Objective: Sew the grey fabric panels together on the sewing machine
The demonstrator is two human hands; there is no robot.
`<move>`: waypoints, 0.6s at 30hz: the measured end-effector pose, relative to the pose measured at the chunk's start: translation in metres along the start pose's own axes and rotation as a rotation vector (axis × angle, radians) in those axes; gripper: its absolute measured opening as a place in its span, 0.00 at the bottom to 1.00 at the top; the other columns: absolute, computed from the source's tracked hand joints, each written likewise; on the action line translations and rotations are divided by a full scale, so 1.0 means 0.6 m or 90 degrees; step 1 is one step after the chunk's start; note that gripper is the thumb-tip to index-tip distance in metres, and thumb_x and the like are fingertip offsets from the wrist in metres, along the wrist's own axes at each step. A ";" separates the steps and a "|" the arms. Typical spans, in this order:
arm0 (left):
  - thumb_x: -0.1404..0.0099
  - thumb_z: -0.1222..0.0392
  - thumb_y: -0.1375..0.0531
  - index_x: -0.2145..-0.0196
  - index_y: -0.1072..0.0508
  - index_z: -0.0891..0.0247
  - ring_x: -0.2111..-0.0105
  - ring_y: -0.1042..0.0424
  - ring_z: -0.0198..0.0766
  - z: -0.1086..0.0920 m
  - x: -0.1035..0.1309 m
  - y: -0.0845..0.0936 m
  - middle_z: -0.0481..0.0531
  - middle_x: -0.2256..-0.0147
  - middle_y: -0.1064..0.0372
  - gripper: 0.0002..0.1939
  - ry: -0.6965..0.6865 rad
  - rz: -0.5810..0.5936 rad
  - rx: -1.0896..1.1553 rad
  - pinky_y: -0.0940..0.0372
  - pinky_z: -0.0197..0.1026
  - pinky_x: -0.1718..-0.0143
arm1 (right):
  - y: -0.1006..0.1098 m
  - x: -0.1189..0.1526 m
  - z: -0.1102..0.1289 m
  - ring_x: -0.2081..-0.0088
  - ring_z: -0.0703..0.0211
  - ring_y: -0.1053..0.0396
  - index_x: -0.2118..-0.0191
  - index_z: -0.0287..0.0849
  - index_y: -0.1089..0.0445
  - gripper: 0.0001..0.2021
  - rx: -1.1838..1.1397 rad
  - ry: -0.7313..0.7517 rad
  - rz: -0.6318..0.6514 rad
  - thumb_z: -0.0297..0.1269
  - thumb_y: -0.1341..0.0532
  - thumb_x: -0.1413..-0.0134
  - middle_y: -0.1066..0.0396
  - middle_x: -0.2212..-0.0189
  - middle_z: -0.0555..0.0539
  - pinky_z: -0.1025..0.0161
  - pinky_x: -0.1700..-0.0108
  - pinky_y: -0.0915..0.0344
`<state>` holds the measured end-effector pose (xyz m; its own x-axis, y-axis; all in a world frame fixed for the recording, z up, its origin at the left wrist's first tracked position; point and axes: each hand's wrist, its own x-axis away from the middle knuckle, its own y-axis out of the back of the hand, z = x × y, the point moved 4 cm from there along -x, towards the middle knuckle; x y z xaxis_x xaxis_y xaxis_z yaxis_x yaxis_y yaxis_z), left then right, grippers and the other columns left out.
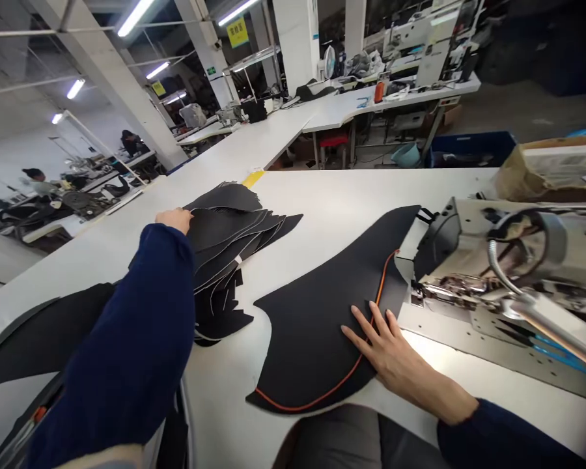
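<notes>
A large black panel [317, 312] lies flat on the white table, with an orange cord or piping [322, 395] running along its curved edge. My right hand [395, 348] rests on this panel with fingers spread, over the orange line. To the left is a fanned stack of black cut panels [229, 225]. At the stack's left edge my left hand [174, 220] is closed on a black panel; its fingertips are partly hidden. The big panel's far end reaches the sewing machine [449, 286] at the right.
Blue-handled scissors [557, 352] lie on the machine bed. More black pieces [53, 326] are at the left. Beyond the white table [317, 189] stand a blue bin [473, 148] and a teal basin [405, 155]. People sit at machines far left.
</notes>
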<state>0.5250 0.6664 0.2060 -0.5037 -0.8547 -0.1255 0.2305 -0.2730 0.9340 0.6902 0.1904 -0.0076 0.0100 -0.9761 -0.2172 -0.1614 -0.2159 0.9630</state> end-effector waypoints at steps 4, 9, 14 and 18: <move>0.27 0.52 0.62 0.51 0.32 0.69 0.54 0.34 0.47 -0.088 0.080 0.053 0.59 0.51 0.33 0.25 -0.096 -0.143 0.031 0.39 0.50 0.53 | 0.013 0.002 0.006 0.39 0.24 0.50 0.37 0.47 0.42 0.32 -0.011 -0.002 0.023 0.36 0.39 0.49 0.48 0.37 0.32 0.30 0.46 0.45; 0.30 0.54 0.56 0.52 0.30 0.55 0.59 0.31 0.39 -0.255 0.284 0.026 0.51 0.57 0.30 0.18 -0.564 0.040 0.230 0.37 0.39 0.54 | 0.022 0.007 0.007 0.38 0.26 0.50 0.36 0.46 0.43 0.30 -0.030 0.000 0.042 0.34 0.41 0.45 0.48 0.37 0.32 0.30 0.45 0.46; 0.35 0.50 0.44 0.51 0.29 0.52 0.52 0.30 0.41 -0.366 0.425 -0.052 0.51 0.46 0.35 0.15 -0.846 0.314 0.318 0.35 0.40 0.50 | 0.023 0.025 0.019 0.37 0.25 0.53 0.49 0.40 0.30 0.18 -0.098 0.022 0.068 0.38 0.42 0.45 0.41 0.42 0.31 0.28 0.43 0.53; 0.32 0.47 0.47 0.39 0.40 0.63 0.38 0.46 0.53 -0.489 0.372 -0.068 0.64 0.37 0.51 0.28 -0.646 0.085 0.317 0.44 0.54 0.40 | 0.024 0.029 0.022 0.37 0.25 0.55 0.51 0.39 0.30 0.16 -0.124 0.024 0.074 0.38 0.42 0.44 0.39 0.45 0.32 0.27 0.42 0.56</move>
<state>0.6475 0.3568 0.0419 -0.9935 -0.0497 0.1020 0.0907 0.1927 0.9771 0.6749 0.1705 0.0005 0.0404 -0.9941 -0.1009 0.0292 -0.0998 0.9946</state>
